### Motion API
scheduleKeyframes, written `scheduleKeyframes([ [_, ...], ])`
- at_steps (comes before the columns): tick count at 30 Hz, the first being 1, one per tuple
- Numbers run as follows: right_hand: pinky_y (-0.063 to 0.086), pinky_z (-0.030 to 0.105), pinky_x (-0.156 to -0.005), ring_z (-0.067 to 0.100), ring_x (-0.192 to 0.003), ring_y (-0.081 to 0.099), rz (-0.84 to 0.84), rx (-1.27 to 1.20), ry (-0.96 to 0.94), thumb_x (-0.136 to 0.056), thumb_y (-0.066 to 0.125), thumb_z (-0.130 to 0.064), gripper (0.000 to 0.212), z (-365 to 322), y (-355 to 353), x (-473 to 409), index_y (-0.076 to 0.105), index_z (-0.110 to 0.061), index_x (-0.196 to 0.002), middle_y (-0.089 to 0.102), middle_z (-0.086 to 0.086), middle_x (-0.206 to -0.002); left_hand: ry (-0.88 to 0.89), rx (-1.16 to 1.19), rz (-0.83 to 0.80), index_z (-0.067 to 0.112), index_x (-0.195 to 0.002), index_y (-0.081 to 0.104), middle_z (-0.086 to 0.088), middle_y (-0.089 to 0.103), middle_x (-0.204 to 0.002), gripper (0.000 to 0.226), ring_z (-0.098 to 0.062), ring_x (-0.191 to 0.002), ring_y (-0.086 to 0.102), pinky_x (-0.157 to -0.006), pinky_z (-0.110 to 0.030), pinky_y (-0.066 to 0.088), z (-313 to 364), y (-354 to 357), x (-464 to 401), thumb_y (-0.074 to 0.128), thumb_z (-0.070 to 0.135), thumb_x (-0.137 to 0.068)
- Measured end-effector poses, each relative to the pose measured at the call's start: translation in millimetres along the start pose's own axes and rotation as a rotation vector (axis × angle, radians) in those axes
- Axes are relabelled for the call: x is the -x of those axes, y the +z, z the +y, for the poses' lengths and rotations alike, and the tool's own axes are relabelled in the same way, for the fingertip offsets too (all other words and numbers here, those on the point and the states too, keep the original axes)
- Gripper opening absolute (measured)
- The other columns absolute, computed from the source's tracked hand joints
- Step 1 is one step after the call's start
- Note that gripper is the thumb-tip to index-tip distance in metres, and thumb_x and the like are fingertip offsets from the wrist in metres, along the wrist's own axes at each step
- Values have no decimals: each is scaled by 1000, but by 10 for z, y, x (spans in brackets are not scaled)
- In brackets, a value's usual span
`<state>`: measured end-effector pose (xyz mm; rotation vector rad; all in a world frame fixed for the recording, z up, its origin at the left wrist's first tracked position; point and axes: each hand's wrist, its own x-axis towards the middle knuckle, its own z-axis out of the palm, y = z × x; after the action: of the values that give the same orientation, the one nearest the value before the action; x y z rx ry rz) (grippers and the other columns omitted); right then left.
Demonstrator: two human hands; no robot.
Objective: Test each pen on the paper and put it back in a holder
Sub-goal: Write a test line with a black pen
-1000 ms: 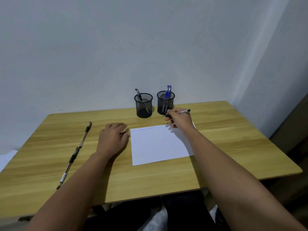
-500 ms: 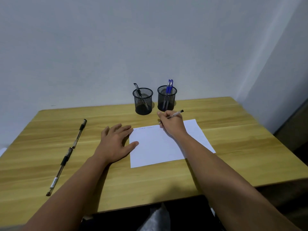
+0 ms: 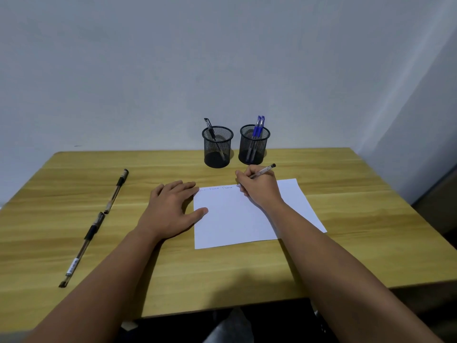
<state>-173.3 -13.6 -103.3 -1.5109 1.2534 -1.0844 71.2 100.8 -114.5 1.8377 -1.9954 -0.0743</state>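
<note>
You are holding the pen (image 3: 262, 171) in a writing grip in your right hand (image 3: 259, 188), fingers curled round its lower barrel, tip down at the paper's (image 3: 237, 219) far edge just right of the faint words already written there. Its long axis is running from the tip at the near left up to the cap end at the far right, pointing past the right holder (image 3: 254, 144). That holder is sitting just beyond your knuckles, with two blue pens (image 3: 257, 129) standing in it; the left holder (image 3: 217, 147), with one black pen (image 3: 209, 128), is a little further left. In my judgement, the coming drop turns on lifting the pen and tipping it upright, and your right hand is the nearer one to either holder.

Your left hand (image 3: 170, 211) is lying flat and relaxed, gripping nothing, thumb on the paper's left edge to pin it. Two more pens (image 3: 94, 225) are lying end to end well to the left on the table (image 3: 371, 219).

Compared with a second ago, your left hand has uncurled and spread flat, and your right hand has shifted left so the tip is sitting right after the last word.
</note>
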Motion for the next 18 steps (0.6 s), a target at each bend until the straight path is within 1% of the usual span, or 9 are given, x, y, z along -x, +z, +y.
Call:
scheduleKeyframes([
  [4, 46, 30, -52, 18, -50, 59, -11, 17, 4, -96, 78, -22, 38, 3, 18, 1, 63, -4, -67, 67, 11, -58, 4, -5, -4, 38, -145, 51, 21, 42, -155, 77, -10, -148, 29, -122, -48, 15, 0, -4, 1, 43, 81, -82],
  [6, 46, 28, -49, 18, -50, 59, -4, 28, 4, -96, 76, -19, 37, -2, 18, 7, 61, 2, -69, 67, 20, -62, 3, -6, -6, 38, -145, 51, 20, 42, -155, 78, -10, -148, 29, -122, -47, 15, 0, -7, 0, 42, 82, -81],
  [8, 47, 26, -49, 20, -53, 61, 6, 17, 12, -96, 73, -12, 34, -7, 19, 13, 58, 11, -75, 65, 33, -72, 0, 0, -9, 39, -145, 51, 21, 42, -155, 77, -10, -149, 28, -122, -47, 15, -2, -8, -1, 42, 82, -81],
  [10, 50, 28, -51, 21, -55, 63, 17, 5, 10, -96, 71, -10, 34, 2, 16, 8, 56, 12, -76, 63, 37, -75, 1, -1, -9, 39, -144, 51, 21, 42, -155, 77, -10, -148, 29, -122, -47, 15, -3, -5, -2, 43, 82, -81],
  [13, 51, 32, -53, 18, -51, 62, 18, -14, -9, -98, 73, -14, 38, -1, 12, 12, 55, 12, -76, 64, 33, -70, 0, 9, 2, 39, -143, 53, 21, 44, -154, 75, -10, -147, 30, -122, -48, 16, -7, 2, 4, 45, 81, -81],
  [16, 49, 29, -50, 14, -48, 58, 6, -5, -12, -98, 77, -19, 39, -2, 21, 18, 59, 1, -69, 65, 15, -58, 1, 9, 3, 40, -143, 53, 22, 44, -153, 75, -10, -147, 31, -121, -49, 17, -12, 3, 4, 45, 81, -81],
  [17, 48, 29, -50, 15, -48, 58, 8, 4, -12, -97, 77, -19, 39, -1, 27, 20, 60, 0, -69, 66, 15, -58, 1, 5, 0, 40, -143, 52, 22, 44, -154, 75, -10, -147, 31, -121, -49, 17, -13, 2, 2, 45, 81, -81],
  [18, 47, 29, -50, 17, -49, 58, 15, 11, -11, -97, 77, -20, 38, 2, 33, 23, 60, 2, -70, 67, 19, -61, 1, 2, -4, 40, -143, 52, 22, 43, -154, 75, -10, -147, 31, -121, -49, 17, -12, 1, 0, 44, 81, -81],
])
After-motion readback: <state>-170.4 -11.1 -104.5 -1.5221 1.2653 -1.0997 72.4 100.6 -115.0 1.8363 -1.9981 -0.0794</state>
